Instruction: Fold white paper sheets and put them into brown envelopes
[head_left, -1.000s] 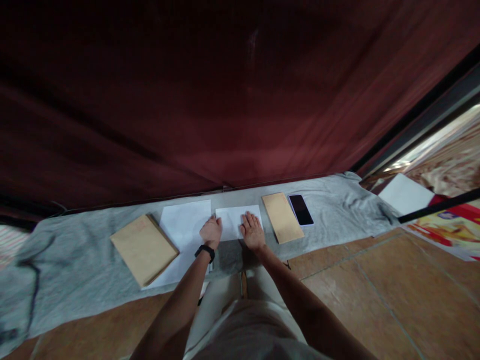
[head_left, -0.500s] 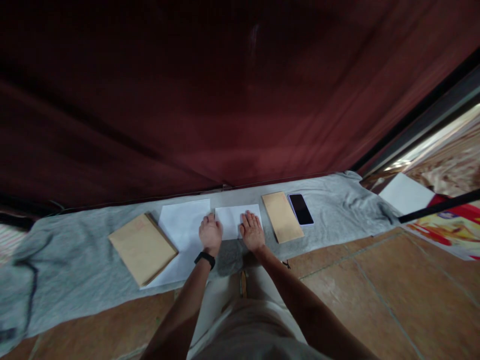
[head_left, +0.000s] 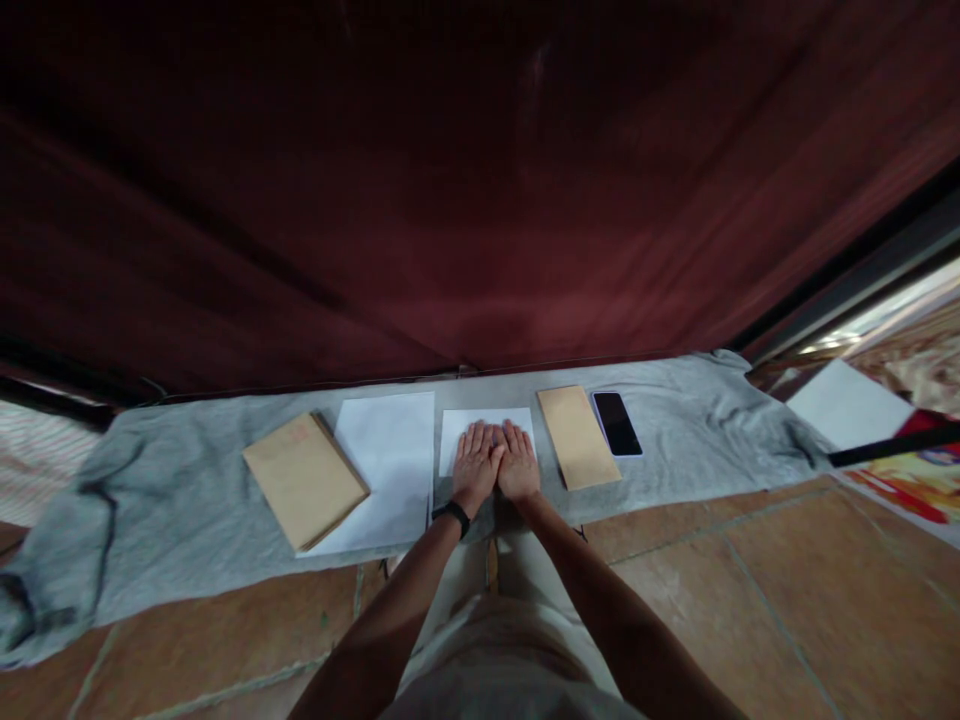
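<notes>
Both palms press on a small folded white paper (head_left: pixel 450 432) in front of me. My left hand (head_left: pixel 475 462) lies flat on it with the fingers stretched forward, a black band around its wrist. Right beside it my right hand (head_left: pixel 517 458) rests flat too, the thumbs touching or overlapping. The hands cover the paper's near middle. Left of it lie larger white sheets (head_left: pixel 397 450), partly under a stack of brown envelopes (head_left: pixel 304 480). A single brown envelope (head_left: pixel 579 440) lies to the right of the folded paper.
A phone (head_left: pixel 617 424) with a dark screen lies right of the single envelope. Everything rests on a grey cloth (head_left: pixel 690 420) along a dark red upright panel (head_left: pixel 480 250). Tiled floor (head_left: pixel 697 580) shows below. A colourful printed sheet (head_left: pixel 915 480) is at far right.
My left hand has moved right from the paper's left edge onto it, opening flat beside my right hand. The whole view has shifted slightly.
</notes>
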